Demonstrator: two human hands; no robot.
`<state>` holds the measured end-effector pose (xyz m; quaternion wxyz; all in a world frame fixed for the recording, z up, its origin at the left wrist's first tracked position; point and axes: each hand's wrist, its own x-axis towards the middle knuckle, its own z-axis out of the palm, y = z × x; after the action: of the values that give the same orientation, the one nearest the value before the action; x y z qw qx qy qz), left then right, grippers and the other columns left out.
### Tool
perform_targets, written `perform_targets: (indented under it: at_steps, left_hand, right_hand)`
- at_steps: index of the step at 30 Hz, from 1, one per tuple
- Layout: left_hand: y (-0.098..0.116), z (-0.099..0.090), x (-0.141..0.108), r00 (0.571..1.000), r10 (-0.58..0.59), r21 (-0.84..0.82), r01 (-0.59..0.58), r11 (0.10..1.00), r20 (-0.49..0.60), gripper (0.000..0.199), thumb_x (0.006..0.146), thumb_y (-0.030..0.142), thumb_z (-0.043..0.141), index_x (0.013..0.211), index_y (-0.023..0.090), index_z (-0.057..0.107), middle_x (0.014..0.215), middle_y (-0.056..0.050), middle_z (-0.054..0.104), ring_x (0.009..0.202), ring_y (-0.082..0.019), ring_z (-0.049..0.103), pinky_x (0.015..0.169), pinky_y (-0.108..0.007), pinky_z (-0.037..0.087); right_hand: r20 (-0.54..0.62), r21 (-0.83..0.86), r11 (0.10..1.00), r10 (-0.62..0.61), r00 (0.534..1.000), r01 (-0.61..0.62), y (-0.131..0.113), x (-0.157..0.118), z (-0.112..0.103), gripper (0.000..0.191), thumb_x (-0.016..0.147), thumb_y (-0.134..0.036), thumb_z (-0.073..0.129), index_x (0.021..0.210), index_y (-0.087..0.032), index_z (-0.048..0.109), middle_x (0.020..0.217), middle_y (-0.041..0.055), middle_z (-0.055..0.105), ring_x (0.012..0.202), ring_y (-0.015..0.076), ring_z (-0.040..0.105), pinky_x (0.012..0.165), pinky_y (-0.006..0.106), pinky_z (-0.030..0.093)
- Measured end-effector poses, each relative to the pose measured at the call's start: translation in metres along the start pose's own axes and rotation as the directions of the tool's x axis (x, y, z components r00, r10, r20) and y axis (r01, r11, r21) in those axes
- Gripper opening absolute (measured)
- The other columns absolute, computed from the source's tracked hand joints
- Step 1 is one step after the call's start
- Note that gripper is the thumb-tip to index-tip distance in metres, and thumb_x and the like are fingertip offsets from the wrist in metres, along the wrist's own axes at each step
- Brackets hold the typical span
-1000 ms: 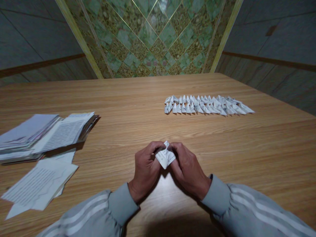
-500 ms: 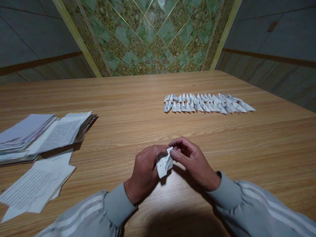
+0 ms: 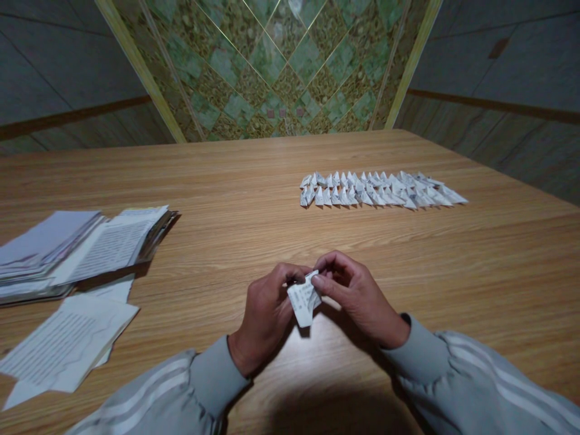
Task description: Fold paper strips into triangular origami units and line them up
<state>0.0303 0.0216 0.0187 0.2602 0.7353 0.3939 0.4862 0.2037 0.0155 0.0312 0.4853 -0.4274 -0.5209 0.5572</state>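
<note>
Between my two hands, just above the table, is a small folded piece of printed paper (image 3: 304,304), with flaps and a narrow lower end. My left hand (image 3: 268,308) grips its left side, the fingers curled behind it. At the upper right corner, my right hand (image 3: 351,294) pinches the paper between thumb and fingers. Part of the fold is hidden by the fingers. Farther off to the right, two rows of small folded paper pieces (image 3: 347,196) with pointed tips stand close together on the table.
The wooden table (image 3: 217,175) reaches back to a tiled wall (image 3: 272,72). On the left lies a stack of papers (image 3: 49,241). Loose printed sheets (image 3: 67,338) overlap in front of it, nearer to my left sleeve (image 3: 167,386).
The folded paper has turned a little, its lower end swinging right and more of its printed face showing. My left fingers have shifted along its top edge. My right hand keeps its pinch.
</note>
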Motion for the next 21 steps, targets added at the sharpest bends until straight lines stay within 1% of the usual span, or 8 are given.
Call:
perform_targets:
  at_steps: [3,5,8,11,13,17,19,21]
  left_hand:
    - [0.001,0.001,0.003,0.996,-0.088,-0.087,0.085,0.993,-0.033,0.016,0.079,0.025,0.076,0.082,0.021,0.061,0.092,-0.005,0.075,0.081,-0.018,0.071,0.068,-0.024,0.054]
    - [0.001,0.000,0.006,0.992,-0.126,-0.128,0.123,0.984,-0.017,0.014,0.077,0.023,0.076,0.080,0.020,0.063,0.089,-0.005,0.072,0.082,-0.019,0.068,0.070,-0.026,0.054]
    - [0.001,-0.005,0.009,0.978,-0.198,-0.214,0.208,0.954,0.064,0.007,0.082,0.020,0.068,0.089,0.020,0.068,0.089,-0.005,0.071,0.083,-0.019,0.067,0.074,-0.029,0.053]
    - [0.001,-0.010,0.011,0.957,-0.238,-0.306,0.279,0.910,0.164,0.021,0.092,0.025,0.054,0.102,0.018,0.071,0.097,-0.009,0.073,0.089,-0.022,0.068,0.076,-0.031,0.054]
    - [0.002,-0.012,0.013,0.952,-0.236,-0.273,0.284,0.919,0.197,0.024,0.093,0.030,0.053,0.099,0.018,0.073,0.094,-0.009,0.073,0.085,-0.022,0.067,0.074,-0.031,0.053]
    - [0.004,-0.010,0.016,0.955,-0.239,-0.130,0.263,0.956,0.175,0.015,0.085,0.029,0.066,0.079,0.018,0.073,0.075,-0.004,0.069,0.069,-0.018,0.063,0.064,-0.027,0.048]
    - [0.005,-0.008,0.016,0.957,-0.236,-0.126,0.258,0.958,0.167,0.017,0.086,0.028,0.066,0.074,0.018,0.072,0.072,-0.003,0.068,0.067,-0.017,0.062,0.063,-0.026,0.048]
    - [0.006,-0.007,0.015,0.957,-0.236,-0.133,0.259,0.957,0.166,0.017,0.087,0.028,0.066,0.074,0.018,0.072,0.071,-0.003,0.068,0.067,-0.016,0.062,0.063,-0.026,0.048]
  right_hand:
    - [0.014,0.014,1.000,0.007,1.000,-0.008,-0.001,0.001,-0.002,0.030,0.078,-0.043,0.077,0.084,-0.019,0.060,0.070,-0.0035,0.056,0.063,0.0116,0.049,0.058,0.025,0.040]
    - [0.013,0.021,1.000,0.001,1.000,-0.002,-0.001,0.001,-0.004,0.029,0.078,-0.042,0.076,0.082,-0.019,0.060,0.071,-0.0028,0.057,0.064,0.0121,0.051,0.059,0.026,0.042]
    - [-0.003,0.026,0.999,-0.026,1.000,0.026,-0.002,0.003,-0.008,0.028,0.079,-0.041,0.076,0.081,-0.018,0.060,0.075,-0.0014,0.060,0.068,0.0132,0.054,0.064,0.027,0.045]
    - [-0.017,0.010,0.999,-0.041,0.999,0.041,-0.002,0.005,-0.011,0.027,0.079,-0.041,0.076,0.081,-0.019,0.060,0.074,-0.0016,0.059,0.068,0.0134,0.055,0.064,0.027,0.045]
    - [-0.018,-0.006,0.999,-0.041,0.999,0.041,-0.001,0.006,-0.013,0.028,0.079,-0.041,0.076,0.080,-0.019,0.060,0.073,-0.0019,0.059,0.066,0.0131,0.054,0.062,0.027,0.044]
    - [0.015,-0.033,0.998,-0.054,0.998,0.055,0.001,0.005,-0.013,0.027,0.080,-0.041,0.075,0.081,-0.019,0.060,0.074,-0.0019,0.058,0.068,0.0129,0.053,0.063,0.026,0.044]
    - [0.044,-0.041,0.998,-0.050,0.998,0.051,0.002,0.004,-0.014,0.026,0.081,-0.041,0.075,0.087,-0.019,0.063,0.075,-0.0021,0.058,0.069,0.0128,0.053,0.064,0.026,0.044]
    - [0.072,-0.051,0.997,-0.046,0.996,0.050,0.003,0.004,-0.014,0.024,0.082,-0.040,0.074,0.089,-0.018,0.065,0.076,-0.0017,0.060,0.069,0.0130,0.053,0.065,0.027,0.044]
